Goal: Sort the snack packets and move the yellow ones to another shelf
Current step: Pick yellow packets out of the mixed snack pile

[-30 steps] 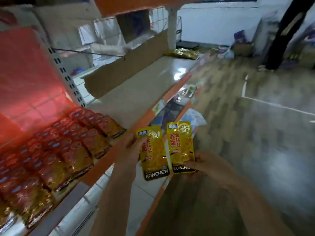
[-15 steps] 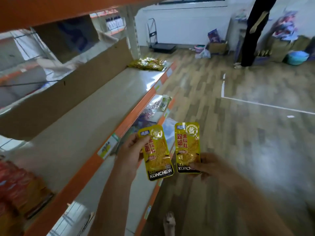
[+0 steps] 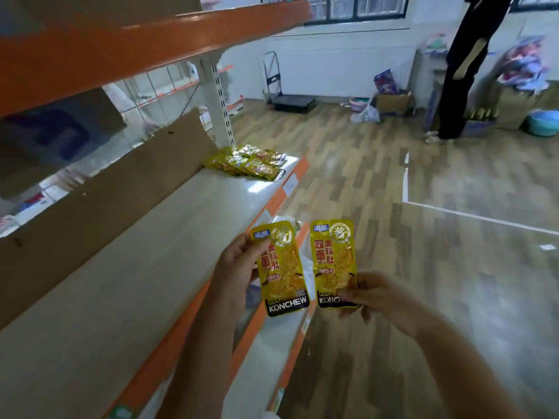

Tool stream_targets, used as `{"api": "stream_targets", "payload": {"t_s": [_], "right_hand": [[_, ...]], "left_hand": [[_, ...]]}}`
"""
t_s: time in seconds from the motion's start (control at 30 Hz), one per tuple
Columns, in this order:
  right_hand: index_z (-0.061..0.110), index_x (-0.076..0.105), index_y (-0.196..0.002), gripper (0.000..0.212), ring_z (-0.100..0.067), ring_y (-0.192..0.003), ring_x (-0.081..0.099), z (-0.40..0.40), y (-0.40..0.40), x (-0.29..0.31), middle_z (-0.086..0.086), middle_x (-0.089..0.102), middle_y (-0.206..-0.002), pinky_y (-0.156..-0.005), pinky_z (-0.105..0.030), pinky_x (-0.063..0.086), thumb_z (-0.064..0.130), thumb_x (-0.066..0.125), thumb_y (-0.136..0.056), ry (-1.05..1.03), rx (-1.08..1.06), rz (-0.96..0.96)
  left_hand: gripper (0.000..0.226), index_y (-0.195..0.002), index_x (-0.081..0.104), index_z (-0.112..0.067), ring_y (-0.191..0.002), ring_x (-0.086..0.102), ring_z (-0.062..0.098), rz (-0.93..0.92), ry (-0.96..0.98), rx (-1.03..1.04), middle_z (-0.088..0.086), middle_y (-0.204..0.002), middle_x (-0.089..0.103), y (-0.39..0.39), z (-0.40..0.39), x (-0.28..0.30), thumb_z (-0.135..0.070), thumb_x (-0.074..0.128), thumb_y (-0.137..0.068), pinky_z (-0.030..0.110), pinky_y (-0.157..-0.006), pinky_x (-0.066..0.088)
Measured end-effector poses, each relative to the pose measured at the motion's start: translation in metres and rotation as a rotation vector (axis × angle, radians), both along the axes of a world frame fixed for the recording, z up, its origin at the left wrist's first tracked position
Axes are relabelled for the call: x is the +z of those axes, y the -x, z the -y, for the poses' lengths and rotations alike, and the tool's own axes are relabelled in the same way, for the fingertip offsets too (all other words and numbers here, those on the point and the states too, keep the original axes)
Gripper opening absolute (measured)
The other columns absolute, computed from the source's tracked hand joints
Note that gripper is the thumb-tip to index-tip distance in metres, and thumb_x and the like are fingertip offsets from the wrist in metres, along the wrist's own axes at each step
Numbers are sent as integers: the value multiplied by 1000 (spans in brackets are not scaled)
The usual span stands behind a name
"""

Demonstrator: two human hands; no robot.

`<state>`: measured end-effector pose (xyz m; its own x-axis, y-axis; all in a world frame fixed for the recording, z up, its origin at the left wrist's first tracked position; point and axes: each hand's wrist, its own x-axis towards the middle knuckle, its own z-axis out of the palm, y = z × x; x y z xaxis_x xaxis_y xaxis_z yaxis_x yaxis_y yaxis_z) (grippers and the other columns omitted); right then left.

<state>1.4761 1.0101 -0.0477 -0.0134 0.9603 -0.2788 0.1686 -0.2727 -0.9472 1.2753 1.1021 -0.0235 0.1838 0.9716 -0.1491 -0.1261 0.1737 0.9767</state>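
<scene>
Yellow pile [image 3: 246, 162] nearer now on cream shelf [image 3: 127, 267]; each grip pinching one yellow packet [image 3: 281, 269].

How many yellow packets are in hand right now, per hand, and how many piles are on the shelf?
Left hand: 1 yellow packet
Right hand: 1 yellow packet
Shelf: 1 pile of yellow packets, too blurred to count singly
Total in hand: 2
</scene>
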Motion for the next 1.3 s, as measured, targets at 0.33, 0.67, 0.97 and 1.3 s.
{"api": "stream_targets", "payload": {"t_s": [0.33, 0.67, 0.97, 1.3], "right_hand": [[5, 67, -92, 14, -7, -54, 67, -159, -115, 10, 3, 73, -69, -37, -15, 37, -2, 56, -89, 24, 270, 51], [10, 68, -85, 15, -11, -54, 67, -295, -136, 8, 0, 72, -68, -36, -16, 36, -1, 58, -88, 50, 537, 79], [2, 61, -85, 11, -9, -47, 63, -398, -78, 16, 0, 68, -61, -33, -16, 37, 1, 53, -92, 50, 714, 37], [3, 59, -102, 17, -7, -44, 61, -459, -31, 25, 3, 65, -53, -36, -16, 37, 8, 43, -99, 133, 857, 35]], "left_hand": [[14, -77, 59, -14, -57, 55, 10, 25, 20, 241, -3, -60, 60, -98, -101, -10, -10, 58, -90, 20, -50, 46], [10, -79, 61, -11, -56, 61, 10, 76, 75, 536, -1, -60, 63, -117, -173, -8, -7, 59, -88, 21, -48, 51], [15, -73, 60, -12, -56, 62, 8, 8, 67, 750, -5, -55, 65, -54, -260, -11, -9, 62, -88, 29, -64, 51], [17, -75, 59, -13, -43, 62, 4, -14, 190, 817, -6, -50, 65, 6, -344, -28, -9, 59, -91, 17, -42, 50]]}}
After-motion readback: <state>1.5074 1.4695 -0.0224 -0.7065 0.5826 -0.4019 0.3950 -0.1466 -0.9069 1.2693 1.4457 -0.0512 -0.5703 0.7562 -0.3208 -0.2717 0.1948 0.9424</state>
